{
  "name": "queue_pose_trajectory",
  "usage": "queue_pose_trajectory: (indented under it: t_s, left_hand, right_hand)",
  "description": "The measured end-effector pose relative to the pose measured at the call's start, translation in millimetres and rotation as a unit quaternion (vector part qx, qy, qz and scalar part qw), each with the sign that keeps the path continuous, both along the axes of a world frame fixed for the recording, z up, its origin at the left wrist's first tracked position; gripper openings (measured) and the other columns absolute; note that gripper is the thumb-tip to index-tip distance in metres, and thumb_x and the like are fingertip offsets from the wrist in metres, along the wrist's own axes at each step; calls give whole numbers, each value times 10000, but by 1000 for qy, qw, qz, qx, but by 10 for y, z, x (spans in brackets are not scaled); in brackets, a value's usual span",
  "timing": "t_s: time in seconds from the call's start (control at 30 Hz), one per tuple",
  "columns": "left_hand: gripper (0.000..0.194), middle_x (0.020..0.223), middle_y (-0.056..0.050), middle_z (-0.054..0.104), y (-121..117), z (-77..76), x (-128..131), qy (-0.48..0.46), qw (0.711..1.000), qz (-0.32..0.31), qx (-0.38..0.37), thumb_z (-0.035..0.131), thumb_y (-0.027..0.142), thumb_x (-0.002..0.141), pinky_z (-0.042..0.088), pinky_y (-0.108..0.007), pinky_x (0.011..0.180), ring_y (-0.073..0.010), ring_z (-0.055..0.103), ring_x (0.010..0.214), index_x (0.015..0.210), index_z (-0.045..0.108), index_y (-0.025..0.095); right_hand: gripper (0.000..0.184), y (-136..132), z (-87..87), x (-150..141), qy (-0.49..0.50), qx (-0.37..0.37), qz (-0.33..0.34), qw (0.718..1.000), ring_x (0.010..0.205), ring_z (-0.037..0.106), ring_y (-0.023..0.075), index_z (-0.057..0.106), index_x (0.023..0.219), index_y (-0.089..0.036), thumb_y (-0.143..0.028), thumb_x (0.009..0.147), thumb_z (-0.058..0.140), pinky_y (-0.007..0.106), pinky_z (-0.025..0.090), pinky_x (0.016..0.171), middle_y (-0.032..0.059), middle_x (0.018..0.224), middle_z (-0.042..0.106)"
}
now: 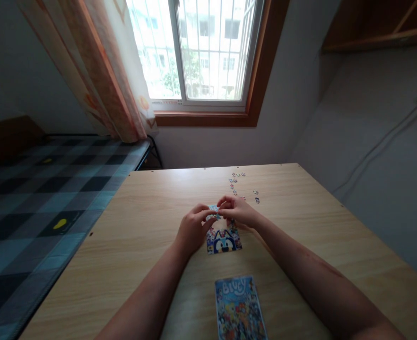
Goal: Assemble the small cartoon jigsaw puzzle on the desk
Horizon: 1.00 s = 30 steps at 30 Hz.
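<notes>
My left hand [193,227] and my right hand [239,211] meet at the upper part of a jigsaw puzzle [224,242]. Fingers of both hands are pinched around small light-blue puzzle pieces [213,216], with the fingertips almost touching. How far these pieces are joined to the rest is hidden by the fingers. The lower part of the puzzle is assembled flat on the table and shows a blue cartoon dog's face with pointed ears. Nearer to me lies a puzzle box lid or picture card [241,309] printed "BLUEY" with many colourful characters.
Loose puzzle pieces [233,181] lie in a scattered line beyond my right hand, with a few more pieces [257,200] to the right. The wooden table [144,208] has a bed [70,189] on its left and a wall with a window [212,52] behind it.
</notes>
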<state>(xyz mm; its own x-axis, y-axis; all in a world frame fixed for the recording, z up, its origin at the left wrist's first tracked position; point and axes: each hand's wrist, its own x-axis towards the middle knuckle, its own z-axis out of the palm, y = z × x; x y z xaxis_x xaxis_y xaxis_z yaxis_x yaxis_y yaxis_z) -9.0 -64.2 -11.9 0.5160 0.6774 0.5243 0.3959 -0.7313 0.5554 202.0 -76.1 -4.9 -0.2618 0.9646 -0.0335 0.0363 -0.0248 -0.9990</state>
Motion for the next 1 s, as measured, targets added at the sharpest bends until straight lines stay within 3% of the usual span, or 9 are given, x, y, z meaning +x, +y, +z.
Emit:
queue_pose_trajectory:
  t_s: [0.1, 0.2, 0.3, 0.5, 0.63, 0.77, 1.0]
  left_hand:
    - [129, 959, -26, 666, 25, -9, -8, -16, 999, 31, 0, 670, 253, 929, 529, -265, 707, -114, 609, 691, 1027, 748, 224]
    - [131, 957, -29, 658, 55, -13, -20, -28, 998, 52, -4, 656, 264, 935, 528, -263, 700, -112, 601, 678, 1019, 743, 215]
    - [131, 960, -30, 656, 66, -11, -22, -32, 998, 56, -14, 653, 270, 934, 529, -262, 698, -114, 602, 680, 1013, 741, 215]
    - [134, 976, -33, 664, 43, -20, -12, -35, 998, 44, -28, 640, 271, 941, 536, -267, 713, -119, 615, 698, 1010, 740, 214]
    - [206, 1062, -65, 692, 65, -44, -20, -19, 997, 78, -4, 647, 280, 940, 550, -334, 845, -186, 656, 881, 1112, 738, 210]
    - [211, 1089, -90, 723, 94, -70, -25, 55, 989, 133, 37, 618, 255, 951, 516, -438, 956, -268, 619, 1051, 1086, 779, 233]
    - [165, 1235, -66, 713, 81, -119, -3, 165, 971, 166, 39, 686, 283, 897, 481, -486, 985, -304, 579, 1144, 969, 824, 339]
  right_hand:
    - [223, -6, 61, 20, -89, 106, -31, 990, 660, 640, 142, 679, 917, -192, -367, 802, 755, 243, 527, 524, 31, 838, 716]
    - [117, -15, 115, 38, -168, 246, -42, 954, 787, 666, 157, 740, 891, -205, -311, 843, 730, 271, 554, 661, 58, 956, 736]
    - [77, -24, 115, 31, -192, 326, -19, 926, 817, 677, 160, 770, 902, -230, -272, 876, 710, 300, 566, 748, 54, 986, 753]
    - [116, -42, 72, 4, -221, 335, -12, 916, 774, 691, 159, 787, 914, -242, -247, 918, 671, 298, 561, 728, 45, 953, 778]
    - [105, -10, 70, 101, -245, 331, -18, 911, 795, 706, 170, 797, 925, -257, -259, 912, 693, 302, 553, 759, 35, 945, 792]
    - [103, 43, -4, 221, -324, 350, -37, 878, 868, 697, 207, 811, 938, -268, -227, 884, 734, 366, 520, 867, 40, 945, 804]
    - [122, 9, -114, 181, -375, 359, -36, 854, 861, 664, 223, 824, 926, -303, -229, 876, 741, 372, 511, 839, 32, 942, 806]
